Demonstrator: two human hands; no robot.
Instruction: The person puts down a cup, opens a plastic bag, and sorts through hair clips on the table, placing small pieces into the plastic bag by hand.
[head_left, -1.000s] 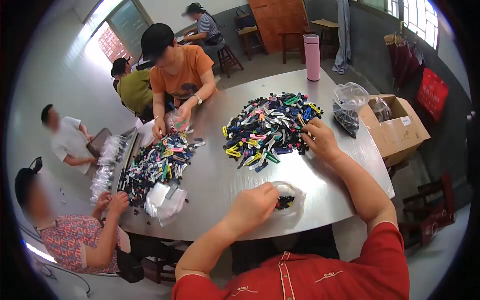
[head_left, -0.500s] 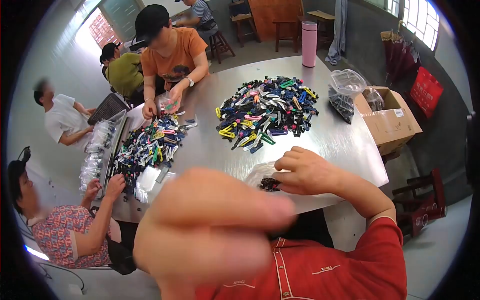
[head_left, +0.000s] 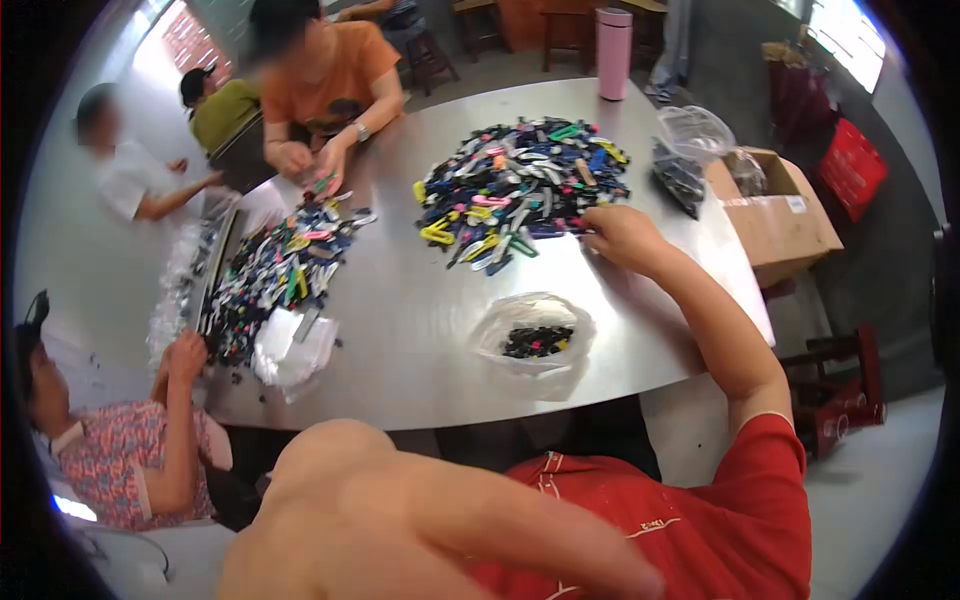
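Note:
My right hand (head_left: pixel 628 240) reaches to the right edge of a large pile of colourful snap hair clips (head_left: pixel 525 185). Its fingers are curled together at the clips, and what lies between them is hidden. Close to the camera, my left hand (head_left: pixel 400 520) fills the lower middle, blurred and cut off by the frame. One finger stretches down to the right; whether it holds anything does not show. A clear plastic bag (head_left: pixel 490 345) lies on the table between the hands, its mouth open, with small black pieces (head_left: pixel 538 342) and a few coloured bits inside.
A second clip pile (head_left: pixel 290 255) and a stack of clear bags (head_left: pixel 275 350) lie left on the metal table (head_left: pixel 400 370). Co-workers sit or stand along that side. A pink bottle (head_left: pixel 613 55), a bag of black pieces (head_left: pixel 680 175) and a cardboard box (head_left: pixel 775 225) are at the right.
My right hand has moved from the plastic bag up to the pile's right edge. The bag now lies open in view. My left hand has dropped lower, one finger stretched farther out.

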